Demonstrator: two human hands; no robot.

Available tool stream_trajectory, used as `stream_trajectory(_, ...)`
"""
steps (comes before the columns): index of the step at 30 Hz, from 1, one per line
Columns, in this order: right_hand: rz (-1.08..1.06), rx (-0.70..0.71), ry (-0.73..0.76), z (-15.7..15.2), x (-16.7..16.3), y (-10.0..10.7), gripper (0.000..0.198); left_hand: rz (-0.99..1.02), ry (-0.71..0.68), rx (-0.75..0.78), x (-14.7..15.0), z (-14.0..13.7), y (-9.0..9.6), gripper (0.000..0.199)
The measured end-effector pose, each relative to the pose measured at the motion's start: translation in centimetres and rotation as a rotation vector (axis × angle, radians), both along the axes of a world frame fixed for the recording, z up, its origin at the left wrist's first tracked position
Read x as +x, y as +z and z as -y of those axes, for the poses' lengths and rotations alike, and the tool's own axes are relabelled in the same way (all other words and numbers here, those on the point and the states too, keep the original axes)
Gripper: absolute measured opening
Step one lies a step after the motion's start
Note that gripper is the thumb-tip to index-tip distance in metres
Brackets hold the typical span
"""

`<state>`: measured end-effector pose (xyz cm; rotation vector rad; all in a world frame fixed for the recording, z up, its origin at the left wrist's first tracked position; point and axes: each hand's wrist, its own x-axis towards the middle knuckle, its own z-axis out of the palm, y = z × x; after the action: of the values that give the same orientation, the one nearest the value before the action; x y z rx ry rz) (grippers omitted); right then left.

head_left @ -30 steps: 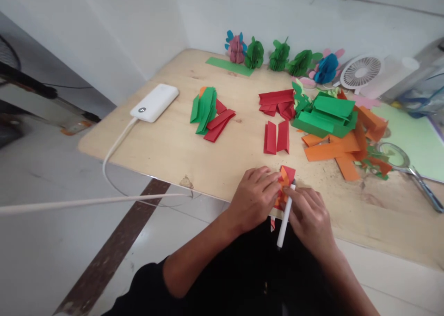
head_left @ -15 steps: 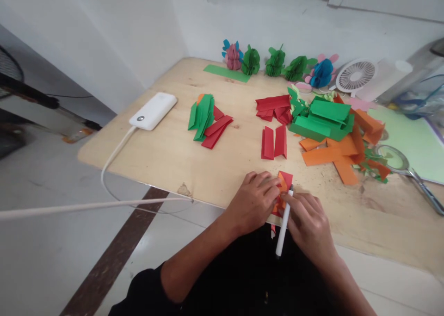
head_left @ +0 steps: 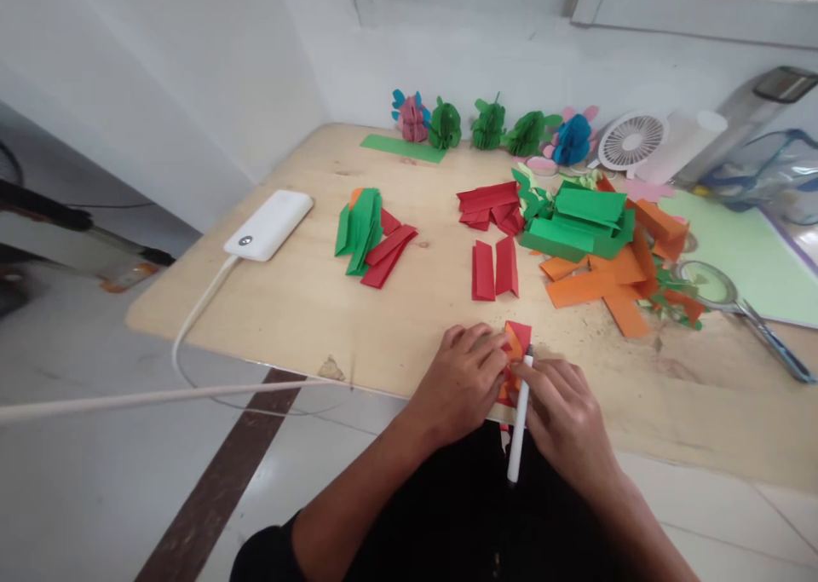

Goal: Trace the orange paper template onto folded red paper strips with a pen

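A piece of orange paper [head_left: 513, 342] lies over red paper [head_left: 523, 331] at the table's front edge. With bent fingers, my left hand [head_left: 465, 379] holds the orange piece down from the left; its fingertips partly cover it. My right hand [head_left: 568, 407] is closed on a white pen [head_left: 520, 420], with fingers touching the paper's right side. The pen slants, its dark upper end near the top of the red paper and its other end over my lap. Just beyond stand two folded red strips [head_left: 495, 269].
Folded green and red strips [head_left: 362, 228] lie left, near a white power bank [head_left: 268, 226] whose cable hangs off the edge. Red, green and orange strips [head_left: 578, 288] pile up right, beside scissors [head_left: 760, 322]. Paper figures [head_left: 489, 124] and a small fan [head_left: 632, 141] line the wall.
The view has tilted up slightly, showing more of the window. Both hands stay at the paper, the pen still in my right hand, with only slight shifts.
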<state>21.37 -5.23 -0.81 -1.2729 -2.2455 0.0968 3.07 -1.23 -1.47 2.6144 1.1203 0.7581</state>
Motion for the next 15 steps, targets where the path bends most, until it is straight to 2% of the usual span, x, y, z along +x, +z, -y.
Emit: stream_trajectory(15,0.023,0.010,-0.091,0.05,-0.02,-0.37,0.035,0.005,0.006,0.012,-0.02,0.04,0.04,0.018)
